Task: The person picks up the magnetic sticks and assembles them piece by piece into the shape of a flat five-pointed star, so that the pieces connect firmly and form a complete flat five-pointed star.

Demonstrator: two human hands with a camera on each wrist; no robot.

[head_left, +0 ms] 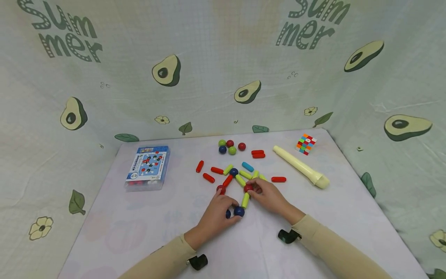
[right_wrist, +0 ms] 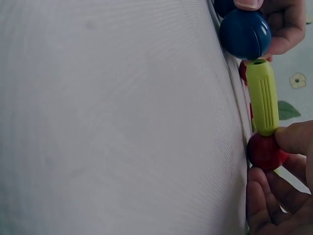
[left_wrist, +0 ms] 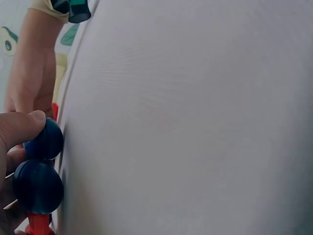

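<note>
Head view: both forearms (head_left: 163, 255) are angled inward over the bench (head_left: 167, 221); a blue ball (head_left: 239, 211) is pinched by the left hand (head_left: 216, 213), a red ball (head_left: 248, 188) by the right hand (head_left: 267, 194). Between them a lime rod (head_left: 245, 200) is pointed from red to blue. Left wrist: the thumb (left_wrist: 22, 127) is laid on the blue ball. Right wrist: the rod's long axis is seen near upright, blue-ball contact unclear.

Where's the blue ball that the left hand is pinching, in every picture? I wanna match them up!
Head: the blue ball is below the middle, slightly right, between the left hand's thumb and finger.
Left wrist: at the left, about halfway down, the blue ball by the thumb tip.
Right wrist: near the top, right of centre, the blue ball above the yellow-green stick.
Shared landmark: the second blue ball, beside it in all three.
</note>
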